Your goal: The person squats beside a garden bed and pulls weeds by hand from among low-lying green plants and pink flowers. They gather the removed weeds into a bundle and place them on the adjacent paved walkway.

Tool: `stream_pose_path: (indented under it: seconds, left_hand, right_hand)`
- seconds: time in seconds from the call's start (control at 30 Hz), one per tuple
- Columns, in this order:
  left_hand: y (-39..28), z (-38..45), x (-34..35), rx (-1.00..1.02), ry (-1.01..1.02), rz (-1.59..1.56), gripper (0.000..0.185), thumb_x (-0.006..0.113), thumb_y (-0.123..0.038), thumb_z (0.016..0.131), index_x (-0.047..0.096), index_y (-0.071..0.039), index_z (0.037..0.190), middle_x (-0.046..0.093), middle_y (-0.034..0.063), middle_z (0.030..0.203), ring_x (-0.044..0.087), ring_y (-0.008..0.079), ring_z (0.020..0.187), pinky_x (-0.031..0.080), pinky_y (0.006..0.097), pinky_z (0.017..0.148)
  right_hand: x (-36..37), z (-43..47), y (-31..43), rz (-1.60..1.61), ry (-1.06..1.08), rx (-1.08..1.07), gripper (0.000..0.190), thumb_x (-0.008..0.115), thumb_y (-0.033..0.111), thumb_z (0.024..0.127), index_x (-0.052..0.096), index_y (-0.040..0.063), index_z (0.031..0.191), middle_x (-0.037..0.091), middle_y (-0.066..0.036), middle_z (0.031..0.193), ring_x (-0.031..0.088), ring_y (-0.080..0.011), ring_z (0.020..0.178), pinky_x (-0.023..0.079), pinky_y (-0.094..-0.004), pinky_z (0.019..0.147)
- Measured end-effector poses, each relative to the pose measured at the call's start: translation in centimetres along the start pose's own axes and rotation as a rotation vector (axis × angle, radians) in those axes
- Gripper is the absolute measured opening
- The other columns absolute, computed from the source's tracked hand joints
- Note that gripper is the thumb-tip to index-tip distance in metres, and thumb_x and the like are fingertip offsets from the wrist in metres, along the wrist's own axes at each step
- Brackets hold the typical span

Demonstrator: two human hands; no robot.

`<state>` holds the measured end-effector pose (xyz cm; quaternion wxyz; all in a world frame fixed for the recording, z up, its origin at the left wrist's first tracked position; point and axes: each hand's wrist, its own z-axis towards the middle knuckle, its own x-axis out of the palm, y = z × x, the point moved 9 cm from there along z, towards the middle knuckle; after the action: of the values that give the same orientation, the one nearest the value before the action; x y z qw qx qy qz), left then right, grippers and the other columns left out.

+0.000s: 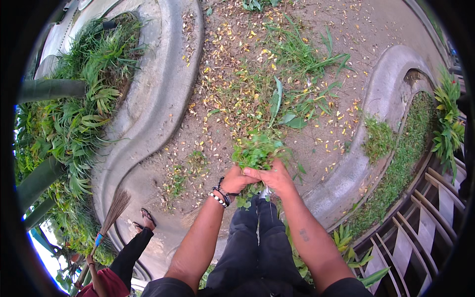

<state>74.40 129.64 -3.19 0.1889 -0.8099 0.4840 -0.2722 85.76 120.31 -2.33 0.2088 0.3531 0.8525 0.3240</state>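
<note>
Held out in front of my legs is a bunch of green leafy plant cuttings (256, 150). My left hand (237, 182), with beaded bracelets at the wrist, grips it from one side. From the other side my right hand (272, 178) closes on the same bunch, its thumb lying toward the left hand. Some stems and leaves hang below the hands, and the fingertips are mostly hidden by the greenery. Beyond the bunch, a large loose leaf (276, 97) and a pile of pulled grass (302, 54) lie on the ground among yellow fallen leaves.
A curved concrete kerb (163, 111) borders dense plants (81, 122) on the left. At the lower left a person (130, 252) in sandals holds a stick broom (113, 215). Another curved kerb (356, 156) and slatted railing (419, 222) stand to the right.
</note>
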Motion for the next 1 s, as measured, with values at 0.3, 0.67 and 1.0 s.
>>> stream_pose_path:
  seconds: [0.3,0.67,1.0]
  left_hand:
    - [-3.3,-1.5,-1.1,-0.015,0.007,-0.373,0.049,0.075,-0.017,0.087,0.056,-0.004,0.13,0.064,0.0047,0.121,0.057,0.0156,0.113,0.044,0.0327,0.098]
    - [-0.4,0.3,-2.7,0.039,-0.122,0.218,0.039,0.062,-0.036,0.096,0.066,-0.001,0.114,0.07,0.003,0.1,0.063,0.0161,0.086,0.048,0.0313,0.08]
    - [-1.3,-1.4,-4.5,0.126,-0.343,-0.134,0.037,0.068,-0.037,0.093,0.066,-0.005,0.11,0.07,0.0039,0.094,0.064,0.0135,0.084,0.05,0.0298,0.076]
  right_hand:
    - [0.0,3.6,-1.8,1.016,-0.143,0.358,0.06,0.084,0.024,0.08,0.056,0.001,0.128,0.065,-0.013,0.12,0.066,-0.0269,0.101,0.057,-0.0422,0.086]
    - [0.7,3.3,-0.9,0.3,0.05,0.096,0.094,0.095,0.023,0.063,0.045,-0.005,0.137,0.064,-0.017,0.122,0.061,-0.0265,0.116,0.047,-0.0402,0.102]
    - [-2.5,4.6,-0.3,0.406,-0.138,-0.004,0.078,0.093,0.03,0.068,0.053,-0.005,0.127,0.064,-0.014,0.123,0.061,-0.0259,0.112,0.048,-0.0365,0.099]
